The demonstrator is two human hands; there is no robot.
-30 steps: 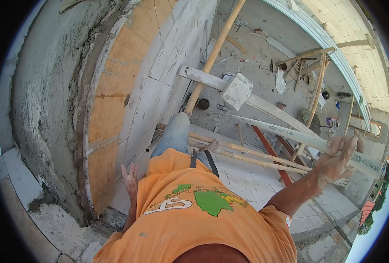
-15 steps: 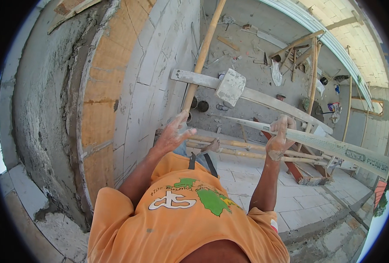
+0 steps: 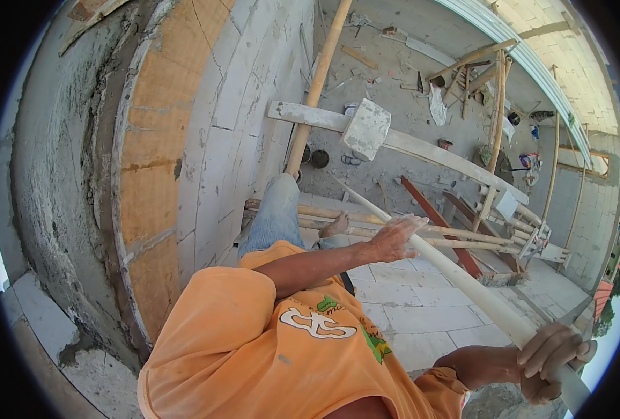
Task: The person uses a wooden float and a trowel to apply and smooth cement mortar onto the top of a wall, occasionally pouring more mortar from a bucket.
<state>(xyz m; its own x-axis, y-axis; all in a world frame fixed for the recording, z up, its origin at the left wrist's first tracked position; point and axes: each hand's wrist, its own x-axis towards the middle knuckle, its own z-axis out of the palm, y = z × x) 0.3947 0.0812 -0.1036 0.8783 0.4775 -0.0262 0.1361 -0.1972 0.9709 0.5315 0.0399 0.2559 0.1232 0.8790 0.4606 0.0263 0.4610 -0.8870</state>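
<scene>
On the right, above poles (image 3: pixel 463 244) and short of a plank (image 3: pixel 449 162) bearing a block (image 3: pixel 366 130), the pipe (image 3: pixel 463 284) slants nearward, right hand (image 3: pixel 553 353) now curled round its near part, left hand (image 3: pixel 396 239), moved from the knee (image 3: pixel 282 187), against it, finger grip unclear.

1. Long bar (image 3: pixel 467 286): plain off-white.
2. Shirt (image 3: pixel 254 363): orange, bearing a white emblem (image 3: pixel 317 325) outlined in black, plus a green patch (image 3: pixel 376 344).
3. Trousers (image 3: pixel 271 213): faded blue, paler at the knee.
4. Board (image 3: pixel 151 140): orange-tan, crossed by greyish bands.
5. Wall (image 3: pixel 223 150): whitish grey, lined with joints.
6. Block (image 3: pixel 367 130): off-white, mottled grey.
7. Upright pole (image 3: pixel 318 87): yellowish tan.
8. Slanting beam (image 3: pixel 422 200): rusty red.
9. Curved sheets (image 3: pixel 526 64): pale blue-green, striped lengthwise.
</scene>
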